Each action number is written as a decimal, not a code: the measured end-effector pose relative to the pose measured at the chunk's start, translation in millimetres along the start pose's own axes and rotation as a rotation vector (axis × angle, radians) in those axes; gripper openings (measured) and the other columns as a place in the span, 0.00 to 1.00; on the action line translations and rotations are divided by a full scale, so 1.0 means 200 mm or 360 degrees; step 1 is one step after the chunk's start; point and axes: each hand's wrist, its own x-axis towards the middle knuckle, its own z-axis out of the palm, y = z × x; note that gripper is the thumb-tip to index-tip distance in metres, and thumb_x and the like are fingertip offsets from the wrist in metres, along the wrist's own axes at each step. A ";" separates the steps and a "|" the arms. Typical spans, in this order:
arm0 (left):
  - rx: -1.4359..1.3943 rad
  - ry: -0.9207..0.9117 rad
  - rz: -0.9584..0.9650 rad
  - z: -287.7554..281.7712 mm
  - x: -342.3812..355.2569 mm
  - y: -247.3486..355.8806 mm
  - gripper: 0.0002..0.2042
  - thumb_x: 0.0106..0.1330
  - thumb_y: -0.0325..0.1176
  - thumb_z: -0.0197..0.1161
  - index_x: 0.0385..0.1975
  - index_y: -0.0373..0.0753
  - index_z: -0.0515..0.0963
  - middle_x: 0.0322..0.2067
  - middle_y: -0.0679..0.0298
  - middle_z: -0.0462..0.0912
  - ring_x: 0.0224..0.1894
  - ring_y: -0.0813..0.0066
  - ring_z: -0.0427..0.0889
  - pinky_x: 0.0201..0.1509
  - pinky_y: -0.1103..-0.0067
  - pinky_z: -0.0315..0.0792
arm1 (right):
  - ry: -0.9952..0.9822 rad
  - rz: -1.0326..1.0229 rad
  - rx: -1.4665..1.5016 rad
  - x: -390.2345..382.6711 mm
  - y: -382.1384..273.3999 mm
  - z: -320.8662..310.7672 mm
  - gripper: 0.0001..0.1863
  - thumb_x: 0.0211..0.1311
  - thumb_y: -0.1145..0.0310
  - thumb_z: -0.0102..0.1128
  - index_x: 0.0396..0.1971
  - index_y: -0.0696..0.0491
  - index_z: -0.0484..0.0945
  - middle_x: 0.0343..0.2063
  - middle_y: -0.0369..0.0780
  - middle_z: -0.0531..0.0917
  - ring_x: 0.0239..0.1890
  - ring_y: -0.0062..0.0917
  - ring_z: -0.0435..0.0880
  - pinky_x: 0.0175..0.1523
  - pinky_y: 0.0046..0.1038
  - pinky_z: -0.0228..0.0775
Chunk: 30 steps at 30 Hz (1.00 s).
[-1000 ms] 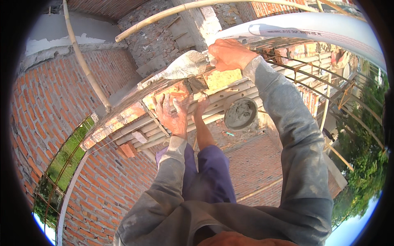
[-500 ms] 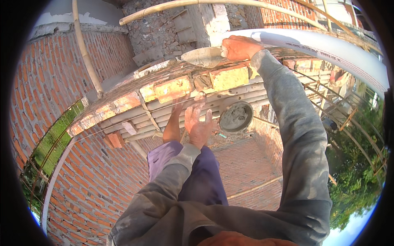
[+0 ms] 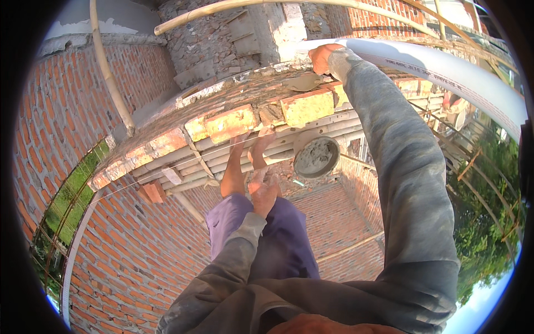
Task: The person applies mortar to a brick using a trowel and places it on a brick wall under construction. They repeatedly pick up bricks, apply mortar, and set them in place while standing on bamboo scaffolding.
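My right hand (image 3: pixel 321 59) is closed around a trowel at the far side of the brick wall top. The trowel's blade (image 3: pixel 305 82) is tilted over the wall, just behind the front row of bricks; its handle is hidden in my grip. Sunlit bricks (image 3: pixel 308 107) form that front row, with a taut string (image 3: pixel 211 148) running along its near side. My left hand (image 3: pixel 263 190) hangs empty in front of my knees, its fingers loosely bent and a little apart. A round bucket of grey mortar (image 3: pixel 317 157) stands just below the wall, right of my legs.
A large white pipe (image 3: pixel 423 62) runs from behind my right hand to the right edge. Bamboo poles (image 3: pixel 109 72) cross at the far side and left. My feet are by bamboo poles laid along the wall. Loose bricks (image 3: pixel 151 192) lie at the left; a brick-walled drop is below.
My right hand has drawn the trowel slightly right and its blade has turned, showing less of itself. My left hand has lowered from near the wall toward my knees, its fingers less spread.
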 end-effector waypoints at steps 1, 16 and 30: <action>-0.0015 -0.0013 0.0023 -0.02 0.01 0.01 0.18 0.67 0.30 0.70 0.57 0.33 0.85 0.49 0.55 0.89 0.50 0.65 0.89 0.58 0.71 0.81 | 0.0199 0.0191 0.0167 -0.05 0.06 0.09 0.22 0.71 0.63 0.61 0.63 0.47 0.84 0.61 0.43 0.86 0.61 0.40 0.88 0.62 0.43 0.83; -0.0062 -0.0183 0.0560 -0.31 0.42 0.61 0.14 0.72 0.25 0.70 0.55 0.30 0.85 0.46 0.62 0.89 0.49 0.76 0.85 0.55 0.74 0.80 | 0.1616 0.0125 0.3338 -1.11 -1.27 0.90 0.14 0.75 0.62 0.66 0.38 0.60 0.83 0.20 0.32 0.75 0.22 0.18 0.75 0.25 0.28 0.65; 0.0918 -0.1295 0.0494 0.42 1.00 1.14 0.56 0.58 0.46 0.84 0.82 0.32 0.56 0.73 0.38 0.71 0.72 0.52 0.75 0.74 0.64 0.71 | 0.1206 0.0344 0.5898 -0.79 -2.32 0.70 0.14 0.83 0.62 0.55 0.42 0.58 0.80 0.27 0.35 0.79 0.22 0.18 0.79 0.24 0.26 0.73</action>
